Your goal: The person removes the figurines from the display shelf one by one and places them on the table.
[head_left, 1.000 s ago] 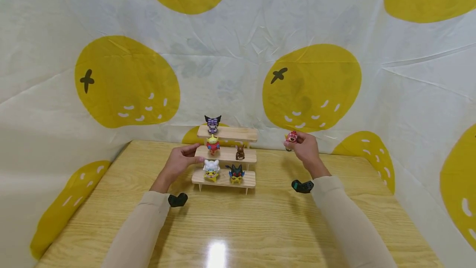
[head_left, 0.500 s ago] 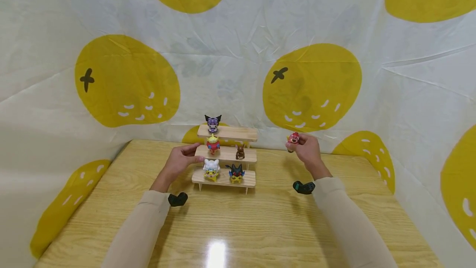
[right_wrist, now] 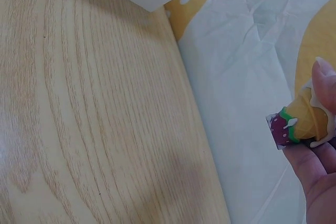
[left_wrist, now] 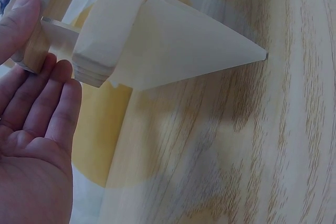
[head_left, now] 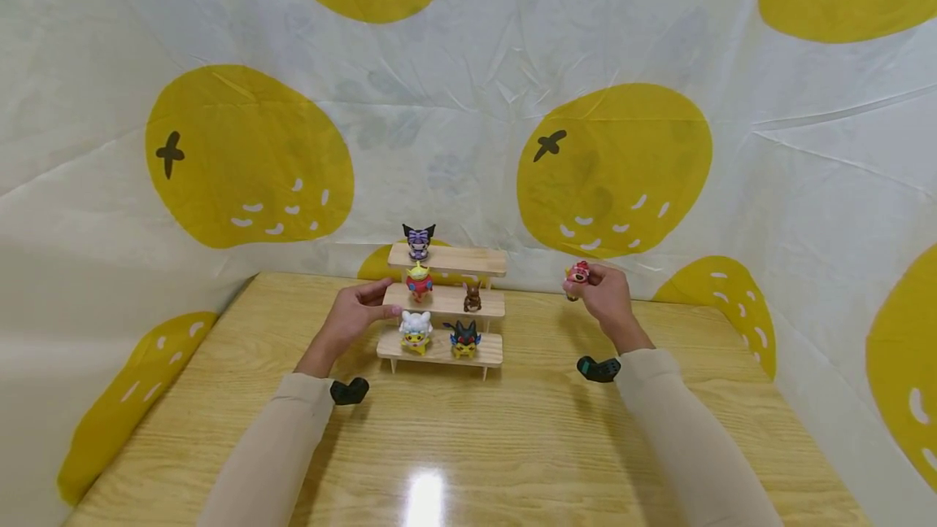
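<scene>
A three-tier wooden display shelf [head_left: 446,257] stands at the middle back of the table. My left hand [head_left: 355,319] grips the left end of its middle board [left_wrist: 39,38], thumb on one side and fingertips on the other. To the right, above the table, my right hand [head_left: 607,296] pinches a small pink-and-red toy figure [head_left: 577,273]. In the right wrist view that figure's lower part [right_wrist: 307,119] looks like a waffle cone with a purple and green tip; its head is hidden there.
On the shelf sit a purple-black figure [head_left: 419,242], a red figure with a yellow-green head [head_left: 419,283], a brown figure [head_left: 472,297], a white-hooded yellow figure [head_left: 416,333] and a black-hooded yellow figure [head_left: 464,340]. A fruit-print cloth [head_left: 454,120] hangs behind the wooden table [head_left: 512,446].
My right hand has shifted very slightly right and down, turning the pink-and-red figure a little. The left hand stays at the shelf.
</scene>
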### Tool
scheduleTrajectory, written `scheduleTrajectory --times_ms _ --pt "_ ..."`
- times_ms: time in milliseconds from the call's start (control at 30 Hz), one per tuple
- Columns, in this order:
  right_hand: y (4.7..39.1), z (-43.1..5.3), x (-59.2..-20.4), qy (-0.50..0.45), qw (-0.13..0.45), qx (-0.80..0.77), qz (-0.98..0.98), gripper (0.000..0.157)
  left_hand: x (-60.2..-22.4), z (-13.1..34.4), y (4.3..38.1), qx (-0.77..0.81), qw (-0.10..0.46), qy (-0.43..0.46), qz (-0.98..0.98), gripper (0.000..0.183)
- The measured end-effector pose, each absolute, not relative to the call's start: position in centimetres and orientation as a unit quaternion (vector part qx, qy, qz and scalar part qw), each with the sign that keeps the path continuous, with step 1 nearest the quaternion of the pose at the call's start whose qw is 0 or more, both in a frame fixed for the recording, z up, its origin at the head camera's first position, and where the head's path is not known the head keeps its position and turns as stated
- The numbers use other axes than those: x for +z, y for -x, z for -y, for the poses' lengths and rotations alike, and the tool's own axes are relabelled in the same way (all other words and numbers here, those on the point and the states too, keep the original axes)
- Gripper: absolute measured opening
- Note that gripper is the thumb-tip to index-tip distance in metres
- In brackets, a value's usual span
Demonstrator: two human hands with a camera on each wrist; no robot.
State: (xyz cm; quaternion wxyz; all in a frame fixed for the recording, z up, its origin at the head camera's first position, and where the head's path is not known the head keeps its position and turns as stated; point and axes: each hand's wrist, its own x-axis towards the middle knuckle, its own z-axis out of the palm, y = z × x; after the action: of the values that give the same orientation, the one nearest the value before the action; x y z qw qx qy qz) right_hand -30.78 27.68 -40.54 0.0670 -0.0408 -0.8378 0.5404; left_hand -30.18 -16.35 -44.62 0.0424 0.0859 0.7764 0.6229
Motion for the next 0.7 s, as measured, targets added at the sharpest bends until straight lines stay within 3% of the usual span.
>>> scheduleTrajectory --times_ms 700 --pt "30.65 -28.11 -41.09 0.046 0.061 0.539 0.839 0.049 -44.56 16.19 30.11 0.622 0.042 -0.083 -0.777 0.071"
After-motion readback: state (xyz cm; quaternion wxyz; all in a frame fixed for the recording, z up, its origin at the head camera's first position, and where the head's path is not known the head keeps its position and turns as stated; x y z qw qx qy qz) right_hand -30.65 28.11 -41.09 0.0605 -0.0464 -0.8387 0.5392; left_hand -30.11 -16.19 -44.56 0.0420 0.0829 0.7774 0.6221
